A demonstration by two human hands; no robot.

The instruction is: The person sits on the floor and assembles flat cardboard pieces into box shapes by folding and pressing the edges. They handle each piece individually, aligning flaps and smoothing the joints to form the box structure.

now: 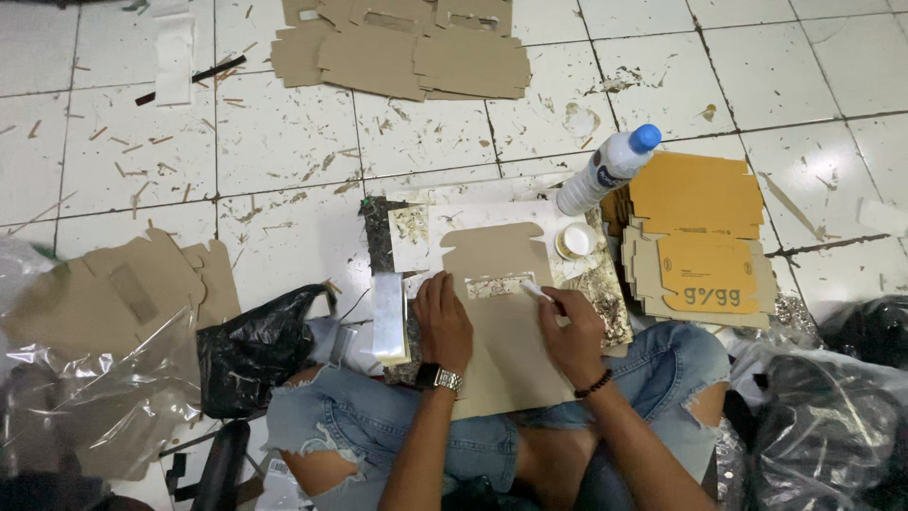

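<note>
A flat brown cardboard box blank (501, 331) with a rectangular window cut-out lies on my lap and the floor in front of me. My left hand (443, 320) presses flat on the blank beside the window, with a watch on its wrist. A small white stick-like applicator (535, 290) is gripped in my right hand (570, 333), its tip at the window's right edge. Just beyond the blank stands a small open white pot (574, 240).
A white plastic bottle with a blue cap (610, 167) stands to the right, next to a stack of orange-brown box blanks (700, 237). More blanks lie at the top (402, 47) and the left (123, 284). Black bags (255, 350) and clear plastic (85, 397) flank my legs.
</note>
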